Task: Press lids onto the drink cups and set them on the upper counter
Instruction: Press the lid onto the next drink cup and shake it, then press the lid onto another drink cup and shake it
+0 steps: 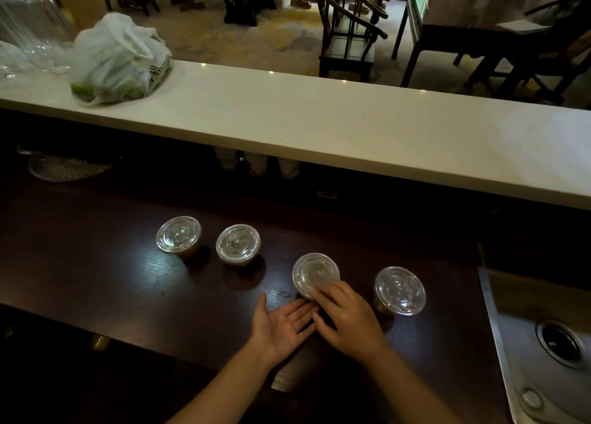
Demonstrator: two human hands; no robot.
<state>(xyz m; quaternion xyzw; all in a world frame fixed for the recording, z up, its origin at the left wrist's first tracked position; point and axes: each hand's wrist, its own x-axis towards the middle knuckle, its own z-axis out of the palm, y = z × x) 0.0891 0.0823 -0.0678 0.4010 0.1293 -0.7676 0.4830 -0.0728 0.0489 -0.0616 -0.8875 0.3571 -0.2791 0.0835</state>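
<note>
The left grip (281, 323) lies nearest the viewer, palm up on the dark table (96, 279), fingers straight and released, their tips at the base of the third cup (316, 275). The right grip (347, 316) sits just to its right, palm down, fingers curled over the near rim of that cup's clear lid, grasping it. Well to the left of both grips stands the first lidded cup (178, 234); the second lidded cup (237, 244) stands between it and the grips, apart from each. Just right of the right grip stands the fourth lidded cup (399, 291), not touching it. All four cups rest on the dark table. Beyond the grips runs the white upper counter (319, 120), which carries no cup; a plastic bag (118, 59) lies on its far left. Far right of the grips is a steel sink (556, 347).
</note>
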